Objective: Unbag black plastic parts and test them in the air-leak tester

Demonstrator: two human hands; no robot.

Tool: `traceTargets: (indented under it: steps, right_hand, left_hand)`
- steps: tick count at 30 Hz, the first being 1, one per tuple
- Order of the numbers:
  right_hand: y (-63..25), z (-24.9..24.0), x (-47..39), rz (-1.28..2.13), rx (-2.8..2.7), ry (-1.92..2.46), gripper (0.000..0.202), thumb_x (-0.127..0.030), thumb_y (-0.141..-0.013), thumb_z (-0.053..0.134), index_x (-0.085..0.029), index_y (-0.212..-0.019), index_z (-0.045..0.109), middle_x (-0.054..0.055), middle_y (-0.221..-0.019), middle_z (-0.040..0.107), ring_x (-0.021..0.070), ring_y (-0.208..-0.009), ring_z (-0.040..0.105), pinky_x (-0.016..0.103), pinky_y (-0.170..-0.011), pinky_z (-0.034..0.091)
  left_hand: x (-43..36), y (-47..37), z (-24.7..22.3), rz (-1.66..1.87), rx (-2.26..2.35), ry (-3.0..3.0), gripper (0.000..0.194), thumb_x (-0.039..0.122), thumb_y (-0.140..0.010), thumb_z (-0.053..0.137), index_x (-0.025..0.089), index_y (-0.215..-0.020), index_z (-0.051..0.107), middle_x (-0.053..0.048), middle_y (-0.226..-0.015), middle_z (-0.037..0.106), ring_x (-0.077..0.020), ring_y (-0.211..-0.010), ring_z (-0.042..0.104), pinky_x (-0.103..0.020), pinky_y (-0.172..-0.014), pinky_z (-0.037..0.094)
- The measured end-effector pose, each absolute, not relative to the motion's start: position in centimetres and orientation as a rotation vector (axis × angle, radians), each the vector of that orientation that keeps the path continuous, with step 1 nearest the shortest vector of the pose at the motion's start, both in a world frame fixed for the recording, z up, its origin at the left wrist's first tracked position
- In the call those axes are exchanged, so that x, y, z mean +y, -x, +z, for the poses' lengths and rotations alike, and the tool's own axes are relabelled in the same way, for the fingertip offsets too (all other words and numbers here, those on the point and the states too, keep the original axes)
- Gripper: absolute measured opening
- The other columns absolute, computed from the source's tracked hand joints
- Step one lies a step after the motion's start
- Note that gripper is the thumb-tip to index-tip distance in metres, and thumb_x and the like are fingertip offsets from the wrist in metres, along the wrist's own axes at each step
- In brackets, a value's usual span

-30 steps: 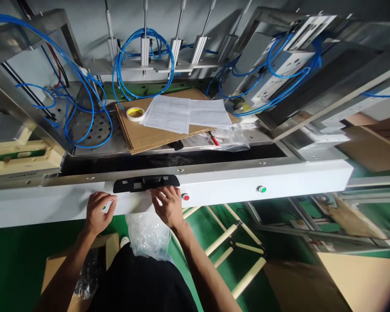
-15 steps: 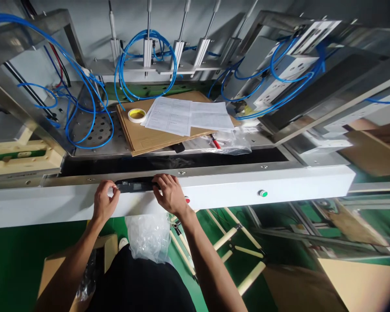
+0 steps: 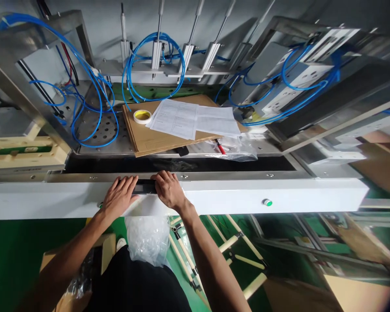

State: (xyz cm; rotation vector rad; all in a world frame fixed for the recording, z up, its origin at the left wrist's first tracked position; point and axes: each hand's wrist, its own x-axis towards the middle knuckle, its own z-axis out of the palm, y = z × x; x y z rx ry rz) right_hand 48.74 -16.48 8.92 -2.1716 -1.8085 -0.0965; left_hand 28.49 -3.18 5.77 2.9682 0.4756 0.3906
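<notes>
- Fingers of the left hand (image 3: pixel 118 199) lie straight over the left end of a black part (image 3: pixel 144 186) – whether they clasp it, I cannot tell.
- Right hand (image 3: pixel 169 190): fingers bent over the other end of the same part, the grip's underside hidden, so whether it is clamped cannot be told.
- Black part: lengthwise along the top of a white beam (image 3: pixel 227 195), its middle showing between the hands.
- Green button (image 3: pixel 268 202) on the beam's front, well to the right of both hands.
- Behind the beam, a dark slot (image 3: pixel 230 164); beyond it, cardboard sheets (image 3: pixel 143 143) bearing printed papers (image 3: pixel 178 119) and a tape roll (image 3: pixel 142 122).
- Clear plastic (image 3: pixel 243 149) near the cardboard's front edge – a red-and-black tool (image 3: pixel 221 148) beside it.
- Blue tubing (image 3: pixel 183 71) loops in front of the cylinders (image 3: pixel 156 55) at the back.
- Crumpled clear bag (image 3: pixel 147 238) below the beam, between the forearms.
</notes>
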Motion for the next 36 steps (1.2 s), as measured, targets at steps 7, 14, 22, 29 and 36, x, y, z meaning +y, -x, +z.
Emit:
traceTargets:
  steps: [7,14,22,29,36]
  right_hand:
    - [-46.0,9.5,-20.3,-0.423,-1.449,2.153,0.032,-0.033,-0.105,0.055,-0.021,-0.133,0.066,0.012,-0.123,0.071,0.0279,-0.115,0.059,0.042,-0.098,0.042]
    - [-42.4,7.7,-20.2,-0.254,-1.782,2.171,0.039,-0.028,-0.107,0.054,-0.021,-0.144,0.060,0.012,-0.134,0.072,0.0274,-0.128,0.058,0.046,-0.111,0.037]
    - [-45.7,10.6,-17.7,0.034,-1.904,2.222,0.043,-0.027,-0.110,0.044,-0.017,-0.150,0.054,0.014,-0.120,0.074,0.0262,-0.104,0.063,0.042,-0.092,0.041]
    - [-47.3,11.8,-16.0,0.219,-1.875,2.187,0.036,-0.028,-0.106,0.050,-0.014,-0.137,0.062,0.013,-0.113,0.076,0.0258,-0.104,0.066,0.039,-0.095,0.042]
    - [-46.9,10.4,-15.8,0.012,-1.841,2.220,0.042,-0.040,-0.103,0.058,-0.015,-0.136,0.067,0.018,-0.143,0.064,0.0333,-0.130,0.054,0.052,-0.117,0.032]
  left_hand:
    - [-1.7,-27.8,6.8,0.319,0.340,-3.043,0.052,0.039,-0.104,0.057,0.011,-0.147,0.057,-0.017,-0.146,0.065,-0.0338,-0.138,0.057,-0.049,-0.121,0.040]
    - [0.0,-27.5,7.7,0.215,0.195,-2.966,0.053,0.042,-0.103,0.053,0.009,-0.145,0.058,-0.018,-0.161,0.051,-0.0350,-0.151,0.045,-0.057,-0.125,0.036]
    - [1.2,-27.4,9.3,0.421,0.140,-2.844,0.046,0.040,-0.100,0.063,0.018,-0.139,0.060,-0.015,-0.140,0.069,-0.0313,-0.129,0.065,-0.053,-0.118,0.045]
    - [2.7,-28.1,8.5,0.391,0.232,-2.548,0.030,0.034,-0.106,0.049,0.023,-0.125,0.070,-0.008,-0.123,0.078,-0.0235,-0.110,0.074,-0.038,-0.099,0.058]
    - [4.3,-29.4,7.2,0.282,0.158,-2.542,0.033,0.033,-0.104,0.047,0.018,-0.117,0.074,-0.012,-0.114,0.079,-0.0258,-0.107,0.074,-0.041,-0.098,0.059]
